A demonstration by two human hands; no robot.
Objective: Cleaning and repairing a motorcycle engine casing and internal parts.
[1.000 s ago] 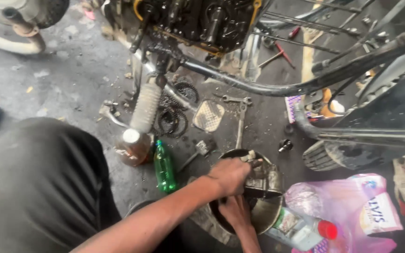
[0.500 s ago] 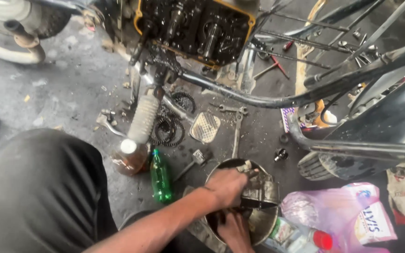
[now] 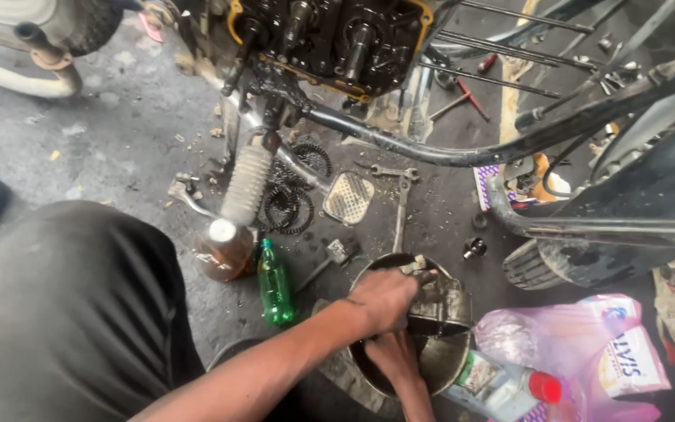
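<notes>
Gripping greasy metal part, left hand, right hand perhaps steadying, round bowl

Bare floor lies open at upper left; the green bottle, pink bag and motorcycle frame crowd the metal bowl.

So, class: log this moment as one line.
left hand: on metal part | right hand: inside metal basin | green bottle: upright beside
</notes>
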